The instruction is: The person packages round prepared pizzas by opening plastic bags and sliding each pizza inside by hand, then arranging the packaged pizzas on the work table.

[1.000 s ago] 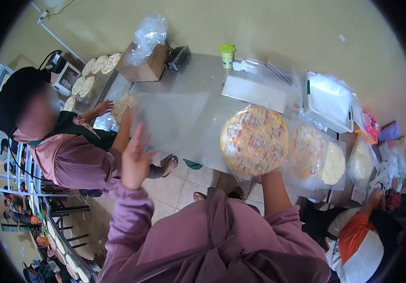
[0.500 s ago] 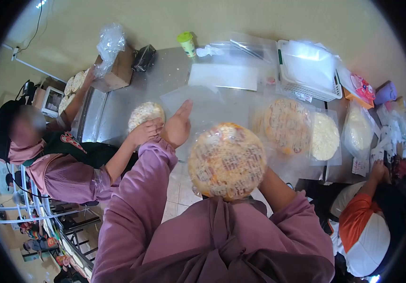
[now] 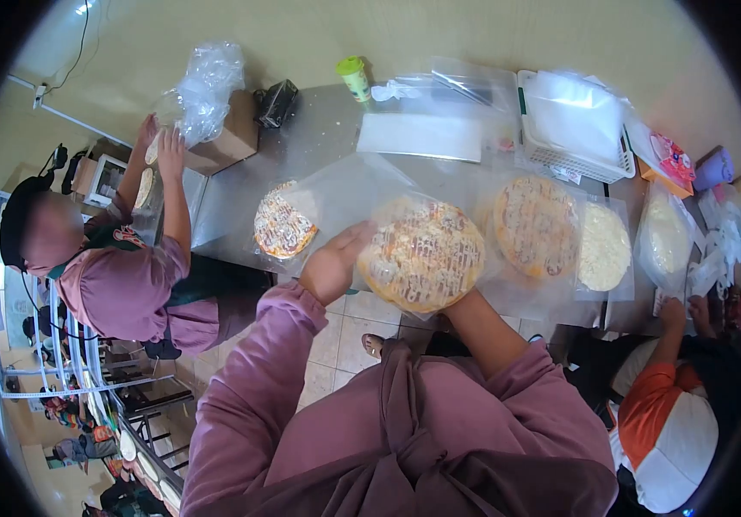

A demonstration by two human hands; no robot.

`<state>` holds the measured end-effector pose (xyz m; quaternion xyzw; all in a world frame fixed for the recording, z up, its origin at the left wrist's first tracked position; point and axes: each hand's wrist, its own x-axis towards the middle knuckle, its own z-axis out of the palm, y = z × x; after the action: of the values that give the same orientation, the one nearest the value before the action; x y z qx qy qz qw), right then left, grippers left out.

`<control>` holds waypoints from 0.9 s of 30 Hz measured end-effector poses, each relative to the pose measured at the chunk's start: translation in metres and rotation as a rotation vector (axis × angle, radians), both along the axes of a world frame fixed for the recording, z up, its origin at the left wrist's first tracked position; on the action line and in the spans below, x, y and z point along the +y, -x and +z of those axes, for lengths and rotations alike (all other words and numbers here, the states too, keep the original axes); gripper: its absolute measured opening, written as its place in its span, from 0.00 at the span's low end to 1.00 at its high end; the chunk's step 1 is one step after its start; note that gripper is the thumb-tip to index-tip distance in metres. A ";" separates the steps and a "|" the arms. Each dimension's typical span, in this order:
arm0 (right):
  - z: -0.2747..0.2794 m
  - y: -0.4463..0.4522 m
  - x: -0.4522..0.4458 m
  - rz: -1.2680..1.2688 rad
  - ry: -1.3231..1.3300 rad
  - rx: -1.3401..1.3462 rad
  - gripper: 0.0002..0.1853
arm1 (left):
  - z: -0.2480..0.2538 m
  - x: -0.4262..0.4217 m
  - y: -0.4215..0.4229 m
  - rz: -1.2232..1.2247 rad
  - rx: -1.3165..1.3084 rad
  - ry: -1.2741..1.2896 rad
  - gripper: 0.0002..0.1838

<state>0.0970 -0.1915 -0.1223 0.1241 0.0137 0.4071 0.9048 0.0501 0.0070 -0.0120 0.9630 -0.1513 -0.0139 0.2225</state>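
A plastic-wrapped pizza (image 3: 422, 256) is raised above the table's front edge. My right forearm reaches up beneath it, and the pizza covers that hand. My left hand (image 3: 334, 265) is at the pizza's left edge, its fingers partly hidden behind clear plastic. A clear plastic sheet (image 3: 358, 185) spreads above my left hand. Another topped pizza (image 3: 284, 226) lies on the table to the left, partly under plastic. Right of the raised pizza are a wrapped pizza (image 3: 536, 226) and a pale round (image 3: 603, 246) in a clear bag.
A co-worker (image 3: 116, 276) stands at the left, reaching toward a cardboard box (image 3: 233, 138). Behind lie a white board (image 3: 420, 136), a green cup (image 3: 354, 79) and a white basket (image 3: 579, 159). Another person (image 3: 663, 414) is at the lower right.
The raised pizza moved left and toward me, then slightly right. My left hand came down to its edge. The co-worker's hands left the left pizza and moved up beside the box.
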 end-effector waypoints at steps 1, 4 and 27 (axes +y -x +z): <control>0.002 -0.001 0.001 -0.032 0.162 -0.016 0.28 | -0.005 -0.002 0.002 -0.011 -0.051 -0.010 0.31; 0.021 0.000 0.000 -0.014 0.025 -0.016 0.30 | -0.007 -0.004 0.005 0.013 -0.092 0.026 0.32; -0.016 0.031 -0.006 -0.019 0.171 0.080 0.26 | -0.002 0.028 -0.021 -0.205 0.096 -0.068 0.35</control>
<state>0.0660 -0.1977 -0.1384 0.0626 0.0832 0.3907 0.9146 0.0711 0.0352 -0.0143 0.9478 -0.2374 -0.0878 0.1941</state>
